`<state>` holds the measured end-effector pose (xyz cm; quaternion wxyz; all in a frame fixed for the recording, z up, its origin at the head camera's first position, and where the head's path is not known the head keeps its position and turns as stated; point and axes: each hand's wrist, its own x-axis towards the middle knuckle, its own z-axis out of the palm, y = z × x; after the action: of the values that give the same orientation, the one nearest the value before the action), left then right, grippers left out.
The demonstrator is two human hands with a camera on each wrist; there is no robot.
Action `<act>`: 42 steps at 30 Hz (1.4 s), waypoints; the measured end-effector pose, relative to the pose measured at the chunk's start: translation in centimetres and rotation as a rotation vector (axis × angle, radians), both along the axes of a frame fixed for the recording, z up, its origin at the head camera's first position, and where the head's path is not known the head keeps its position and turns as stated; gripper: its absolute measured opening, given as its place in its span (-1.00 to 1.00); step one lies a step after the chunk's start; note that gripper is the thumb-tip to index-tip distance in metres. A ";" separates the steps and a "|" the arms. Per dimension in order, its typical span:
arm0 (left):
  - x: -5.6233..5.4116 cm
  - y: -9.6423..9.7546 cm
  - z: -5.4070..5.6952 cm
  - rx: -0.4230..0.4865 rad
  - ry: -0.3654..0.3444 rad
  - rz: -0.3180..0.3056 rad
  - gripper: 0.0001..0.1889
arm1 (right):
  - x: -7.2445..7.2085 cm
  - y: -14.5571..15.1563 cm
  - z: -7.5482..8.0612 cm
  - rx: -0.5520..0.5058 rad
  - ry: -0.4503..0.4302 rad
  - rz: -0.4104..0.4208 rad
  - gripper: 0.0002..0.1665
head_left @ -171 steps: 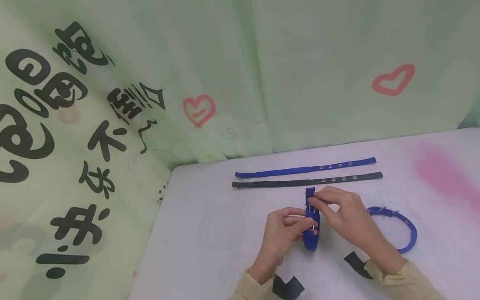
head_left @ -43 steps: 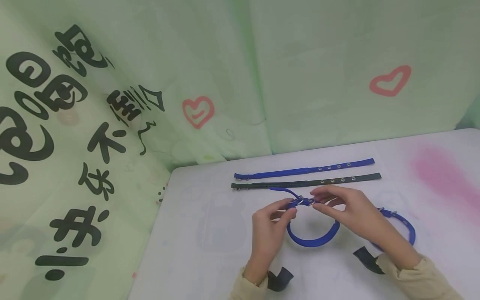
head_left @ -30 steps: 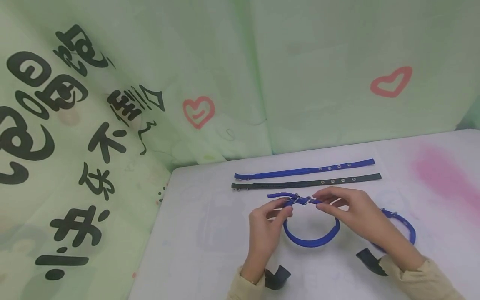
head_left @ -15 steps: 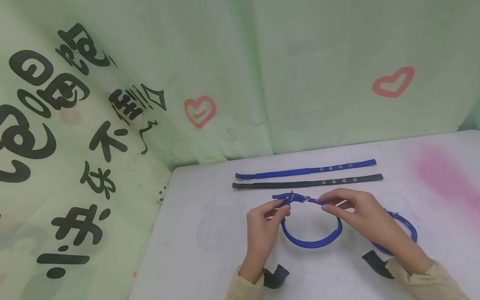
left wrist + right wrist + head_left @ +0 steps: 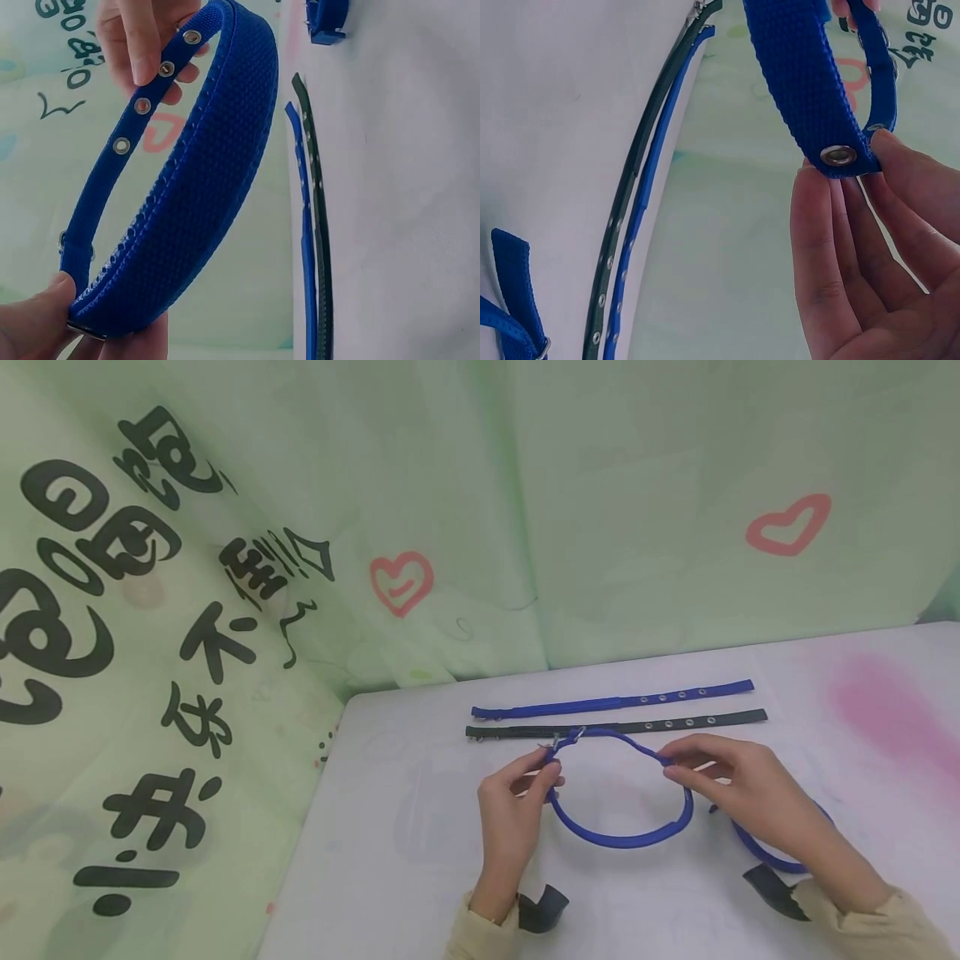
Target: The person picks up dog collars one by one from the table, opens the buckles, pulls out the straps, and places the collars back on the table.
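A blue pet collar (image 5: 618, 841), buckled into a wide loop, is held up above the table between both hands. My left hand (image 5: 512, 818) pinches it at the left, beside the metal buckle and ring. My right hand (image 5: 757, 785) pinches the strap at the right between thumb and fingers. In the left wrist view the padded band (image 5: 187, 202) and the strap's metal eyelets (image 5: 121, 145) show clearly. The right wrist view shows an eyelet (image 5: 838, 155) just above the right fingertips. The left fingers partly hide the buckle.
A flat blue collar (image 5: 570, 705) and a flat dark collar (image 5: 735, 718) lie side by side at the back. Another looped blue collar (image 5: 772, 862) lies under the right forearm. Black straps (image 5: 543, 910) hang at the wrists. A printed curtain (image 5: 637, 527) stands behind the white table (image 5: 397, 860).
My hands have moved apart, the right one sliding along the strap. The collar's loop has widened, and its loose tail has shortened at the buckle by the left hand.
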<state>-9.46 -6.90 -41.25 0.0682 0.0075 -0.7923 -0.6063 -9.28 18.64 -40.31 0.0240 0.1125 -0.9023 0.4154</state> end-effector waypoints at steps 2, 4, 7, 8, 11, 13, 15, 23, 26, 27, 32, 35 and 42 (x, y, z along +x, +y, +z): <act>0.0 0.0 0.0 0.005 0.005 -0.003 -0.69 | 0.0 0.1 0.0 0.001 -0.003 0.000 -0.67; 0.0 -0.1 -0.1 0.006 0.009 -0.005 -0.69 | 0.1 0.1 0.0 -0.003 -0.008 0.002 -0.67; -0.1 -0.1 -0.2 0.009 0.012 -0.005 -0.69 | 0.2 0.2 0.0 -0.012 -0.018 0.007 -0.66; -0.1 -0.1 -0.3 0.006 0.014 -0.004 -0.69 | 0.2 0.2 0.0 -0.014 -0.021 0.008 -0.65; -0.2 -0.2 -0.4 -0.003 0.023 0.003 -0.69 | 0.2 0.3 0.0 -0.015 -0.021 0.013 -0.63; -0.1 -0.2 -0.3 -0.019 0.034 0.018 -0.70 | 0.2 0.4 0.0 -0.013 -0.006 0.011 -0.63; -0.1 -0.2 -0.3 -0.029 0.045 0.032 -0.70 | 0.2 0.6 -0.1 -0.016 0.007 0.006 -0.63; -0.1 -0.3 -0.1 -0.039 0.059 0.040 -0.71 | 0.1 1.5 -0.6 -0.039 0.034 -0.029 -0.54; -0.2 -0.4 -0.2 -0.017 0.058 0.026 -0.71 | 0.1 1.7 -0.8 -0.048 0.035 -0.035 -0.48; -0.2 -0.4 -0.3 -0.010 0.058 0.020 -0.71 | 0.1 1.7 -0.8 -0.047 0.036 -0.039 -0.47; -0.2 -0.6 -0.6 0.016 0.059 -0.008 -0.70 | 0.1 1.8 -0.7 -0.019 0.038 -0.057 -0.40; -0.2 -0.6 -0.5 0.026 0.056 -0.020 -0.70 | 0.3 1.8 -0.5 0.008 0.050 -0.067 -0.34; 0.0 -0.6 -0.2 0.050 0.039 -0.031 -0.70 | 0.5 0.8 0.6 0.037 0.126 -0.093 -0.33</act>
<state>-9.49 -7.51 -41.48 0.0740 -0.0150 -0.7754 -0.6270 -8.76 19.46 -39.71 0.0978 0.0966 -0.9108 0.3893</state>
